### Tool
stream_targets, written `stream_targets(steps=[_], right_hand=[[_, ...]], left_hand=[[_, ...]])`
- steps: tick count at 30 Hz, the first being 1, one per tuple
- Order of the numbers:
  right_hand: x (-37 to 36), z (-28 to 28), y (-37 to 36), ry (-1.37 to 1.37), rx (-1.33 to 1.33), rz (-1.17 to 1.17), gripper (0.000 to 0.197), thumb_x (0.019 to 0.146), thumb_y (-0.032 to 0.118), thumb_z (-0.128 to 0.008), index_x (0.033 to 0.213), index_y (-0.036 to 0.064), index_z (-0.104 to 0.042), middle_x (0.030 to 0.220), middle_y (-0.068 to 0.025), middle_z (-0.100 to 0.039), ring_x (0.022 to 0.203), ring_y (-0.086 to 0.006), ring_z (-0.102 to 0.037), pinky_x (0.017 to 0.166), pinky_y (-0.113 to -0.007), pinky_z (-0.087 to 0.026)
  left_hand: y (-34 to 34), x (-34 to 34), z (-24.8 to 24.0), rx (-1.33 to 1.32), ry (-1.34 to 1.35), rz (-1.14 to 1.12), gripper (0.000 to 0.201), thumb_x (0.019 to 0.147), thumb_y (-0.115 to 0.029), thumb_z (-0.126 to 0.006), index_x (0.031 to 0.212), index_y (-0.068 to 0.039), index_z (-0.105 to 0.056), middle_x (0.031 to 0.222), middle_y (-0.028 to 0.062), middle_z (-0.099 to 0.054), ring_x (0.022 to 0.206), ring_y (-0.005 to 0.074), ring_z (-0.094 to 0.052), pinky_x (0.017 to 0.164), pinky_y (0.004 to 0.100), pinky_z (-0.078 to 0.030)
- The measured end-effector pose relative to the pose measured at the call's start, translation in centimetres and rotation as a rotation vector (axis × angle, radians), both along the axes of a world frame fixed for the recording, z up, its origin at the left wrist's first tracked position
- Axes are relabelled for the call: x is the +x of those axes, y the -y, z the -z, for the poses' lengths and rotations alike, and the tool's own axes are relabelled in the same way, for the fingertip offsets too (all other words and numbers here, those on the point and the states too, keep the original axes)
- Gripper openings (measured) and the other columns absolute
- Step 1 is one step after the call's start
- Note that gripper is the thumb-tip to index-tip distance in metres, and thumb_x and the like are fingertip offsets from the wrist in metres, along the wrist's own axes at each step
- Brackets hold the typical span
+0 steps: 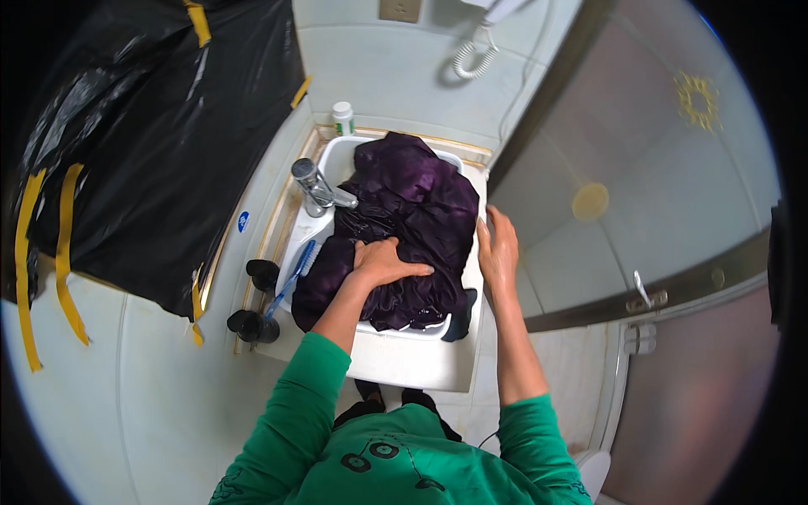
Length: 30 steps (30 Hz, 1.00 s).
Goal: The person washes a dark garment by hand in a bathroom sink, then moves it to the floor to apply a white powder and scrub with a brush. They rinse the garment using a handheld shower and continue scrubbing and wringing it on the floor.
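A bulky dark purple garment (421,189), shiny and apparently wet, is heaped in the white sink (341,156) and covers most of the basin. My left hand (389,263) lies on the near left part of the cloth, fingers and thumb spread, pressing against it. At the basin's right side is my right hand (498,248), its fingers stretched out beside the garment's right edge. Whether its fingertips touch the cloth I cannot tell. The chrome faucet (316,189) stands at the left rim with its spout over the garment.
A blue scrubbing brush (305,261) leans in a black cup (252,326) left of the basin, near another black holder (263,273). Behind the faucet stands a white bottle (342,119). A dark cloth (459,316) lies at the counter's near right. A glass door (623,210) borders the right.
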State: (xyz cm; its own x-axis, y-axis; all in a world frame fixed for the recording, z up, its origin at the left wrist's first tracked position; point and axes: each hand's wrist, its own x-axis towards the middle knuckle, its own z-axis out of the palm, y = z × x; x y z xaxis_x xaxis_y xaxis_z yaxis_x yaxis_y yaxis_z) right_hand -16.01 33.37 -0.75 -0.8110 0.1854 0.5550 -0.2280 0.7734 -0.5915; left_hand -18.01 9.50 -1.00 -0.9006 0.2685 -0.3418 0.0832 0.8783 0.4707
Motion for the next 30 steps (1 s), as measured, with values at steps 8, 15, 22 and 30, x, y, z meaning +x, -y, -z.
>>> stream_targets(steps=[8,15,22,30], right_hand=[[-20.0,-0.6,13.1,-0.031,0.576,-0.475,0.052,0.095,0.045,-0.057,0.132,0.0085,-0.058,0.135,-0.0170,-0.057,0.132,-0.0369,-0.048,0.107,-0.048,-0.038],[-24.0,3.6,17.8,0.543,0.939,-0.565,0.085,0.090,0.080,-0.034,0.150,0.0218,-0.045,0.148,-0.0146,-0.049,0.136,-0.0299,-0.044,0.108,-0.049,-0.029],[-24.5,4.0,17.9,0.695,1.011,-0.594,0.072,0.091,0.070,-0.043,0.129,0.0131,-0.066,0.126,-0.0145,-0.067,0.122,-0.0300,-0.060,0.101,-0.047,-0.041],[-25.6,7.3,18.9,0.774,1.032,-0.586,0.042,0.089,0.031,-0.049,0.117,0.0122,-0.074,0.125,-0.0131,-0.069,0.117,-0.0285,-0.066,0.095,-0.046,-0.046]], left_hand=[[-0.2,1.0,0.6,-0.016,-0.108,-0.001,0.104,0.060,-0.085,-0.065,0.111,0.005,-0.070,0.106,0.0242,-0.072,0.106,0.0327,-0.068,0.107,0.0461,-0.035],[-0.3,2.2,1.6,0.039,-0.252,-0.049,0.088,0.066,-0.082,-0.066,0.100,-0.002,-0.071,0.094,0.0156,-0.070,0.096,0.0274,-0.064,0.092,0.0384,-0.035],[-0.4,1.9,0.8,0.020,-0.216,-0.056,0.084,0.065,-0.079,-0.069,0.100,-0.003,-0.069,0.096,0.0148,-0.069,0.098,0.0266,-0.063,0.088,0.0374,-0.036],[-0.3,2.1,0.9,0.065,-0.235,-0.062,0.082,0.064,-0.077,-0.072,0.097,-0.003,-0.069,0.095,0.0142,-0.069,0.097,0.0268,-0.063,0.089,0.0392,-0.035]])
